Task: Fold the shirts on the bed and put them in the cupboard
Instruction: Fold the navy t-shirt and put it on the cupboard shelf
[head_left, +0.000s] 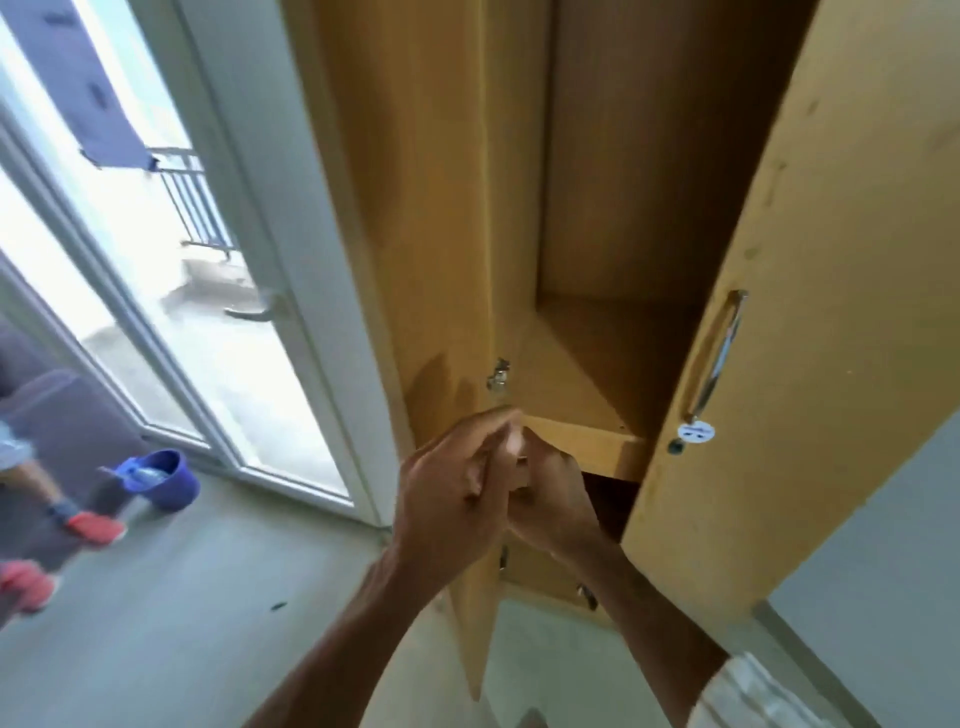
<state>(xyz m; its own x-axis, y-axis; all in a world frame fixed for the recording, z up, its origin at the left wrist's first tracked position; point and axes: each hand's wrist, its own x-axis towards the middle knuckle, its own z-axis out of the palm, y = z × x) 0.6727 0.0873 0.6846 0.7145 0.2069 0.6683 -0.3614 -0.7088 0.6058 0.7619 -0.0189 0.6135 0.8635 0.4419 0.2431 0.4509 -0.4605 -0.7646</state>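
The cupboard (597, 208) stands open, its right door (831, 260) swung wide with a metal handle (719, 356) and a round white sticker (695, 431) below it. The shelf (582, 384) inside is bare wood. No shirt shows in this view.

Both hands meet just in front of the shelf's front edge. The left hand (449, 486) has its fingers curled, knuckles toward the camera, and presses against the right hand (553, 501), whose fingers are curled as well. The frame is blurred there, so whether they pinch anything between them I cannot tell.

A hinge (497, 374) sits on the cupboard's left wall just above the hands. To the left is a white glass door (234, 322) with a lever handle (257, 310), a railing (195, 202) beyond it. On the grey floor (208, 597) near the door lies a blue bucket (161, 480), tipped on its side, and at the far left edge are red shoes (96, 527).
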